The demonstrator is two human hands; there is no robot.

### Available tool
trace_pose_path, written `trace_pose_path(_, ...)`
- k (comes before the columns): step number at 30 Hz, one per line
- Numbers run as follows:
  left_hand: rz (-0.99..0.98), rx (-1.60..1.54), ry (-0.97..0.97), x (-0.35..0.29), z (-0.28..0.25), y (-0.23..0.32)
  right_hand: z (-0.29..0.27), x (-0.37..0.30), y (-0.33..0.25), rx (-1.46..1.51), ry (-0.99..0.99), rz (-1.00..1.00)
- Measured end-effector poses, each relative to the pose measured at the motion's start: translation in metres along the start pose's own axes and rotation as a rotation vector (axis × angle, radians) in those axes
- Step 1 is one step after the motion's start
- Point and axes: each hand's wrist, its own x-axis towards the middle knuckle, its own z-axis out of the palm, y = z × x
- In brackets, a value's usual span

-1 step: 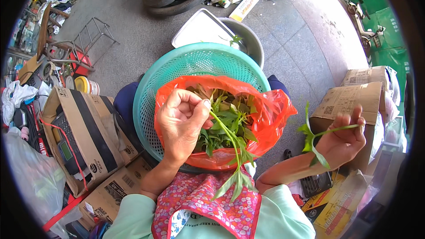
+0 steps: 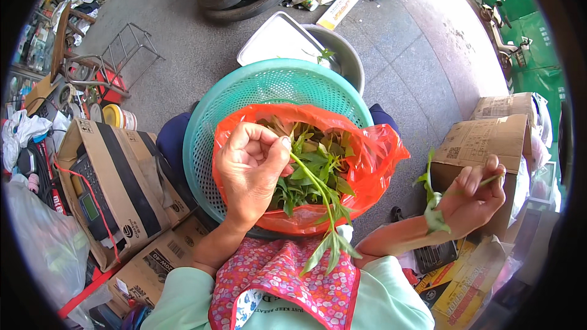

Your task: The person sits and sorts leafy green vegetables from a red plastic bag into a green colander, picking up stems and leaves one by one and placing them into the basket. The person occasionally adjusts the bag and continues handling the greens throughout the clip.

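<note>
1. leafy stem point(image 2: 323, 192): from where i stand, it slants down out of the person's left hand point(image 2: 252, 168), across the opening of the red bag point(image 2: 384, 168), and its lowest leaves hang over the flowered apron point(image 2: 269, 263). those leaves have swung a little to the right since a moment ago.

2. the left hand is closed, pinching the stem's upper end between thumb and fingers above the bag's left part. it looks just as it did before.

3. the right hand point(image 2: 469, 198) is out to the side, well apart from the bag, near a cardboard box point(image 2: 489, 134). its fingers are curled, gripping a small sprig point(image 2: 436, 217) by the stalk.

4. that sprig shows the clearest change: its stalk stretched nearly level from the fingertips earlier; now it slopes down more, and the lower leaf droops in front of the wrist. the fingers have bent over further too.

5. the red bag, full of loose green leaves point(image 2: 312, 171), sits in the turquoise basket point(image 2: 199, 122), one side spilling over the rim. neither has shifted noticeably.

6. beyond the basket, the white tray point(image 2: 278, 40) leans over the metal basin point(image 2: 351, 52), same as before.
</note>
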Motion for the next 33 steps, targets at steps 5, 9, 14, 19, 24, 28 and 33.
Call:
trace_pose_path(5,0.125,0.233,-0.041,-0.006,0.008,-0.002,0.064,-0.045,0.031,-0.901,-0.599,0.073)
trace_pose_path(9,0.373,0.366,-0.166,-0.014,0.004,0.002,0.075,-0.072,0.062,-1.075,-1.014,-0.202)
trace_pose_path(14,0.526,0.571,-0.281,-0.014,0.000,0.021,0.077,-0.067,0.067,-1.066,-1.116,-0.498)
trace_pose_path(19,0.438,0.528,-0.258,-0.013,-0.003,0.035,0.090,-0.052,0.076,-0.888,-1.118,-0.717)
trace_pose_path(24,0.049,-0.001,-0.223,-0.006,-0.002,0.037,0.106,-0.044,0.095,-0.752,-0.986,-0.802)
trace_pose_path(28,-0.306,-0.334,-0.194,0.004,-0.018,0.025,0.118,-0.026,0.091,-0.657,-0.687,-0.657)
trace_pose_path(33,-0.021,0.004,0.060,0.004,-0.039,0.025,0.125,0.027,0.125,-0.652,-0.269,-0.570)
